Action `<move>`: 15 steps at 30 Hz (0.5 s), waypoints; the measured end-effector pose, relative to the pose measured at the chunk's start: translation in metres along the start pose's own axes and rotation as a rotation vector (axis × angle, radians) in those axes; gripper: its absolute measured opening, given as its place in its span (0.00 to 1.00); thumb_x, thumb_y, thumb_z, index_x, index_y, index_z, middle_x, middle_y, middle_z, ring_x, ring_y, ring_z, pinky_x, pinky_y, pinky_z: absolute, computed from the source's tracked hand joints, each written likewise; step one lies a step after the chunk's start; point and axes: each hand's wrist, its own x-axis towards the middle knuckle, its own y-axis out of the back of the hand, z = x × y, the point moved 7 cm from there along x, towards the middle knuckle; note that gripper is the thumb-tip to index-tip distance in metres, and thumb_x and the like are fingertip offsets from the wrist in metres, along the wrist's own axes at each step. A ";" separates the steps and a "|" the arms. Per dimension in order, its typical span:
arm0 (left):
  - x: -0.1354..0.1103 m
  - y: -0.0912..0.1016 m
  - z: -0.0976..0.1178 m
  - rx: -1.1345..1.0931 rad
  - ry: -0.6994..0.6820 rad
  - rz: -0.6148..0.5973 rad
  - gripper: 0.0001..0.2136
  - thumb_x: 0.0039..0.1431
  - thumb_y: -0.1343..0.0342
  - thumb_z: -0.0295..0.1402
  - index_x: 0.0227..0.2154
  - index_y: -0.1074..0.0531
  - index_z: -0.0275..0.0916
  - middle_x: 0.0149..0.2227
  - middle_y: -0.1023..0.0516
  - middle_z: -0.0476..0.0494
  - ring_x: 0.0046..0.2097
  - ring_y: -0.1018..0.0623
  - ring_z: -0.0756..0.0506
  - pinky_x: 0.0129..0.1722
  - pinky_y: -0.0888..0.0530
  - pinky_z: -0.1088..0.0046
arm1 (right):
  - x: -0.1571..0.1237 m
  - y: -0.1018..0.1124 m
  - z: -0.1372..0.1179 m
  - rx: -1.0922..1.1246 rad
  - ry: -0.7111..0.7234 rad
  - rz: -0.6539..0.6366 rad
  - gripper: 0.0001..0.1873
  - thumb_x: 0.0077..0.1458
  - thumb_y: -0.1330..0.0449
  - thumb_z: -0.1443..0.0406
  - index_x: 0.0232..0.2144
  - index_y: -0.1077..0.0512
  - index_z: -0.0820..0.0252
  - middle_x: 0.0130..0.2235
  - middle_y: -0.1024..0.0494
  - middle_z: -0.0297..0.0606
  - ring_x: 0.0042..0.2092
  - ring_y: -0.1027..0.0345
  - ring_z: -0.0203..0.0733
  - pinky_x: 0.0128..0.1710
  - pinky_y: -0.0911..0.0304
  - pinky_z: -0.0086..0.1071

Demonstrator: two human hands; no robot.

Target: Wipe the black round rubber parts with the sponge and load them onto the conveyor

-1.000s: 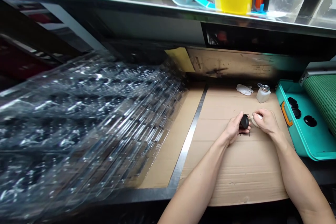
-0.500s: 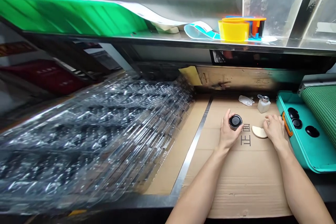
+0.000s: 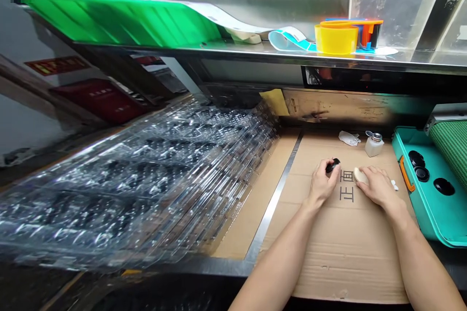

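My left hand (image 3: 323, 183) is closed around a small round black part (image 3: 332, 164), held just above the cardboard sheet (image 3: 339, 248). My right hand (image 3: 377, 185) lies over a pale beige pad (image 3: 360, 175) on the cardboard, fingers curled on it. The two hands are a short way apart, with printed characters on the cardboard between them.
A big stack of clear plastic blister trays (image 3: 146, 180) fills the left. A teal tray (image 3: 430, 204) with black round parts (image 3: 419, 165) sits at the right. A small white dispenser bottle (image 3: 374, 145) and a crumpled white cloth (image 3: 349, 138) lie at the back. Yellow and orange bins (image 3: 337, 38) stand on the shelf.
The left hand has turned the black part from facing up to edge-on. The right hand went from beside the beige pad to on top of it. The view shifted slightly.
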 end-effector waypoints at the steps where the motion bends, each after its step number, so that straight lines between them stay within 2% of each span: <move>1: 0.005 0.001 -0.003 0.016 0.026 0.000 0.12 0.63 0.45 0.44 0.44 0.28 0.44 0.49 0.21 0.38 0.52 0.23 0.41 0.52 0.31 0.67 | 0.001 -0.001 -0.007 0.023 0.024 0.048 0.19 0.64 0.45 0.58 0.55 0.30 0.54 0.53 0.25 0.45 0.54 0.35 0.51 0.55 0.46 0.41; 3: 0.022 0.005 -0.009 0.089 0.077 0.009 0.14 0.65 0.50 0.46 0.40 0.26 0.43 0.41 0.19 0.39 0.45 0.21 0.41 0.47 0.29 0.68 | 0.002 -0.008 -0.021 0.068 0.074 0.093 0.19 0.65 0.46 0.56 0.56 0.31 0.52 0.53 0.26 0.43 0.54 0.35 0.51 0.54 0.46 0.41; 5: 0.046 0.012 -0.013 0.272 0.099 -0.007 0.16 0.66 0.52 0.46 0.37 0.25 0.43 0.38 0.19 0.38 0.43 0.21 0.40 0.44 0.30 0.68 | 0.004 -0.019 -0.032 0.096 0.109 0.078 0.17 0.65 0.45 0.57 0.54 0.30 0.51 0.52 0.26 0.42 0.53 0.35 0.50 0.53 0.44 0.40; 8: 0.080 0.021 -0.019 0.657 0.092 -0.125 0.18 0.66 0.56 0.43 0.34 0.24 0.39 0.40 0.18 0.33 0.44 0.22 0.37 0.47 0.30 0.64 | 0.006 -0.028 -0.038 0.134 0.108 0.077 0.16 0.63 0.42 0.57 0.52 0.28 0.53 0.50 0.25 0.42 0.52 0.36 0.48 0.52 0.44 0.39; 10: 0.093 0.028 -0.026 0.750 0.073 -0.178 0.20 0.64 0.56 0.41 0.33 0.23 0.35 0.41 0.20 0.26 0.48 0.24 0.31 0.52 0.32 0.56 | 0.007 -0.030 -0.036 0.160 0.096 0.092 0.17 0.62 0.40 0.55 0.51 0.28 0.53 0.49 0.26 0.41 0.52 0.37 0.48 0.53 0.44 0.39; 13: 0.101 0.037 -0.033 0.962 -0.006 -0.140 0.25 0.62 0.55 0.46 0.44 0.23 0.30 0.52 0.26 0.20 0.57 0.30 0.24 0.55 0.35 0.47 | 0.008 -0.033 -0.030 0.182 0.077 0.103 0.17 0.61 0.40 0.52 0.48 0.27 0.53 0.48 0.25 0.40 0.52 0.37 0.48 0.52 0.43 0.40; 15: 0.102 0.033 -0.025 1.024 -0.064 -0.070 0.29 0.62 0.56 0.49 0.52 0.28 0.28 0.60 0.34 0.17 0.60 0.35 0.21 0.55 0.35 0.43 | 0.010 -0.039 -0.027 0.175 0.054 0.108 0.18 0.60 0.40 0.50 0.47 0.27 0.52 0.48 0.25 0.40 0.52 0.37 0.50 0.51 0.42 0.42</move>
